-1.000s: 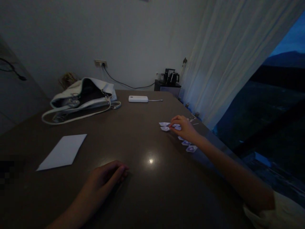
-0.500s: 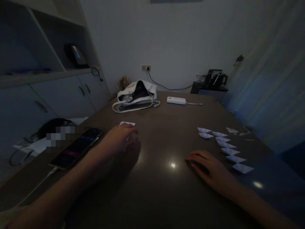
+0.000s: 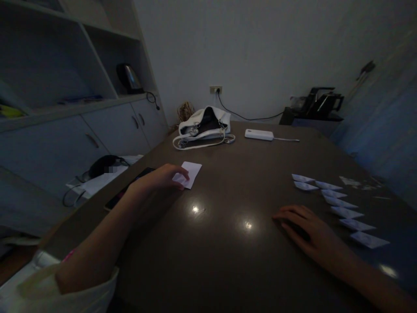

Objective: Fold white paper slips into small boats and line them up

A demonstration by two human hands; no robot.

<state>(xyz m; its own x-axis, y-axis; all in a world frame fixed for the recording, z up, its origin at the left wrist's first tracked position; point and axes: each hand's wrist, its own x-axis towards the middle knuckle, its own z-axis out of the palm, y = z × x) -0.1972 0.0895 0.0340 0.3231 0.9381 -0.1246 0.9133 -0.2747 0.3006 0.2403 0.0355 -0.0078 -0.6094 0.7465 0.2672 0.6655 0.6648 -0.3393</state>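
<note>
At the left of the table, my left hand (image 3: 167, 176) is on a small white sheet of paper (image 3: 194, 169). Its fingers and thumb are curled over the near-left part of the paper, which looks pinched there; the hand hides some of it. My right hand (image 3: 302, 226) rests on the tabletop with fingers loosely bent, the thumb apart and nothing in it. Just right of that hand, several small folded paper boats (image 3: 345, 212) stand in a slanting row, with a shorter second row (image 3: 304, 186) beside its far end.
A phone (image 3: 125, 191) lies partly under my left forearm. Towards the back are a white handbag (image 3: 205, 126) and a white power bank (image 3: 259, 135) with a short cable. Paper scraps (image 3: 353, 181) lie at the right. Beyond the table stands a black kettle (image 3: 327, 106).
The view has turned left. My left hand has drawn back slightly across the paper, so more of the white sheet shows. My right hand stays in place on the table.
</note>
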